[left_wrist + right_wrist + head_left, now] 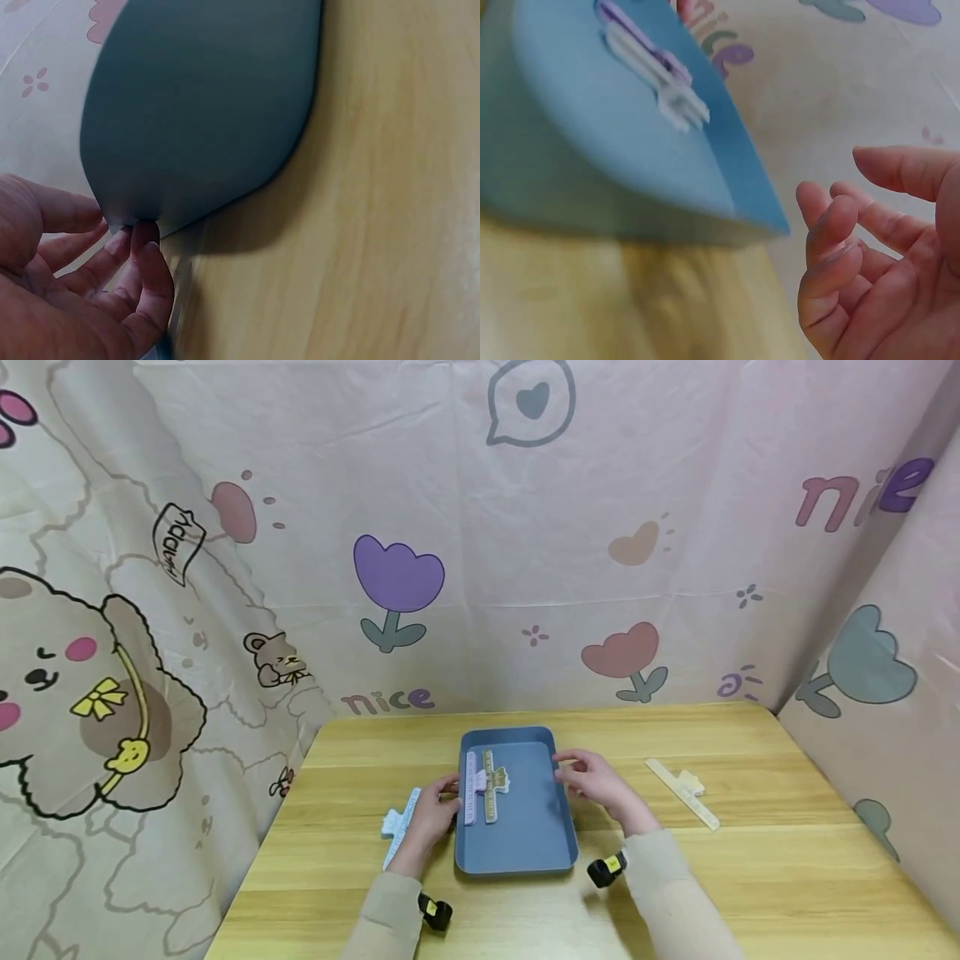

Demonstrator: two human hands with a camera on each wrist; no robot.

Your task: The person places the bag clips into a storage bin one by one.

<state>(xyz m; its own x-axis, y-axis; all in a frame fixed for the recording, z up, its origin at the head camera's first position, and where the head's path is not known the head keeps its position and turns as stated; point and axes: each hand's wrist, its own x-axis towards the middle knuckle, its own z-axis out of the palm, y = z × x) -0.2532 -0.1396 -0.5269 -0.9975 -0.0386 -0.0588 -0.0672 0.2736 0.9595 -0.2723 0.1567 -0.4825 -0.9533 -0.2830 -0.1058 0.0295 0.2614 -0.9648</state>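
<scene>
A blue-grey rectangular tray (525,852) lies on the table between my hands. Inside, along its left side, a lilac ruler (470,789) and a gold-and-white ruler (490,810) lie side by side, each with a shaped clip-like piece at its middle. My left hand (432,818) grips the tray's left wall, thumb at the rim and curled fingers low on the outside. My right hand (885,277) is beside the tray's right wall, empty, with fingers loosely bent and a gap showing to the tray in the right wrist view.
A light-blue ruler (405,827) with a similar piece lies left of the tray, partly behind my left hand. A cream ruler (682,793) lies to the right. The wooden table (787,877) meets a printed curtain (480,568) at its back edge.
</scene>
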